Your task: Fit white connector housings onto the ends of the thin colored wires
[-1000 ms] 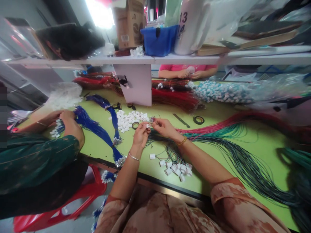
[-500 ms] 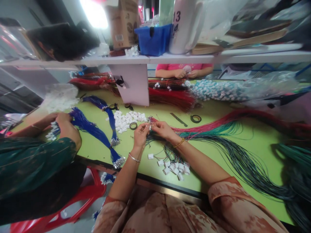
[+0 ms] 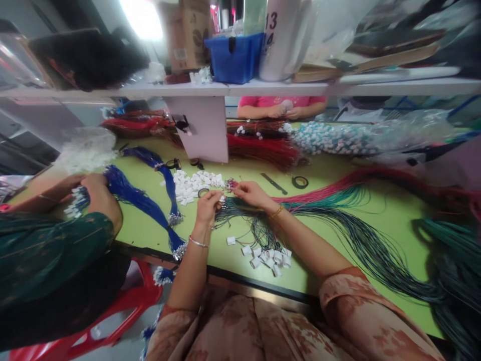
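Note:
My left hand (image 3: 208, 206) pinches a small white connector (image 3: 222, 199) between thumb and fingers, just left of the dark wire ends. To its right, my right hand (image 3: 251, 195) is closed at the fingertips on the tip of a red wire (image 3: 232, 184), at the end of the red bundle. Green and black wires (image 3: 319, 213) run under my right wrist and away to the right. A heap of white connectors (image 3: 195, 184) lies beyond my left hand. Nearer me, several white connectors (image 3: 268, 258) sit on the ends of wires.
Tape rolls (image 3: 299, 182) and a flat dark blade-like strip (image 3: 274, 183) lie behind my hands. At left, a co-worker's hands (image 3: 95, 188) hold blue wires (image 3: 139, 200). Another person in pink (image 3: 281, 106) works beyond the shelf (image 3: 338, 89), which carries a blue bin (image 3: 235, 57).
My hands were together at a white connector; now they are apart. My left hand has moved left and toward me with the connector, while my right is at the red wire ends.

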Tool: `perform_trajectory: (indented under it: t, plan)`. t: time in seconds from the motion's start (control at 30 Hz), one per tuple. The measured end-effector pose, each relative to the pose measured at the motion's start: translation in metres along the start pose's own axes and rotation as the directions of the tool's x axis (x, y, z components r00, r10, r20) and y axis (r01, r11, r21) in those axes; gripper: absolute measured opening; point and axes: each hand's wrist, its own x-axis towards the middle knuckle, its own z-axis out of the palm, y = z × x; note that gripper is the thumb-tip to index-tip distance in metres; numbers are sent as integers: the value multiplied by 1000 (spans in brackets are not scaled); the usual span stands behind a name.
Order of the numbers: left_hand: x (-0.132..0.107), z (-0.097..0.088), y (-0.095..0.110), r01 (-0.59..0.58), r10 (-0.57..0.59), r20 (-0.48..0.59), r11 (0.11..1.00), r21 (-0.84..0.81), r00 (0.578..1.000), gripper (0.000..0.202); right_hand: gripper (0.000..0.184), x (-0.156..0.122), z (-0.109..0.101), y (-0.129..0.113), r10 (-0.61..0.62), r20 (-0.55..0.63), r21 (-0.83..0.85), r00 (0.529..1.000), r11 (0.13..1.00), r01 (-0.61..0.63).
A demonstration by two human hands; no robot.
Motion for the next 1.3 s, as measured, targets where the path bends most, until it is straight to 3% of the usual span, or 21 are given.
perform_trajectory:
  t: [0.1, 0.2, 0.3, 0.43, 0.53, 0.63, 0.83, 1.1, 1.3]
  plan:
    - [4, -8, 3, 52, -53, 24, 998, 45, 998, 16, 13, 5, 9, 4, 46, 43, -347, 998, 938, -29]
    - [6, -12, 2, 59, -61, 33, 995, 81, 998, 15, 10, 6, 20, 9, 65, -5, -494, 998, 867, -59]
    - [6, -13, 0, 63, -66, 37, 995, 79, 997, 16, 12, 5, 19, 17, 29, -6, -401, 1000, 916, -29]
    - [5, -11, -2, 34, -34, 64, 999, -1, 997, 19, 15, 6, 6, 21, -23, -71, -109, 997, 994, 15]
    - [3, -6, -5, 22, -12, 101, 995, -94, 995, 20, 19, 7, 0, 12, -17, -105, 135, 994, 990, 31]
    - [1, -1, -10, 39, -16, 128, 984, -175, 992, 20, 20, 4, 0, -4, -26, -130, 250, 991, 966, 59]
    - [-2, 6, -13, 82, -35, 166, 955, -286, 985, 11, 16, -11, 1, -23, -100, -201, 223, 974, 964, 145]
    - [-5, 11, -15, 178, -98, 219, 906, -383, 971, 6, 7, -24, 1, -18, -243, -315, 32, 917, 963, 267]
    - [-6, 13, -15, 169, -91, 217, 911, -375, 972, 8, 7, -30, 2, -16, -334, -317, -70, 888, 942, 330]
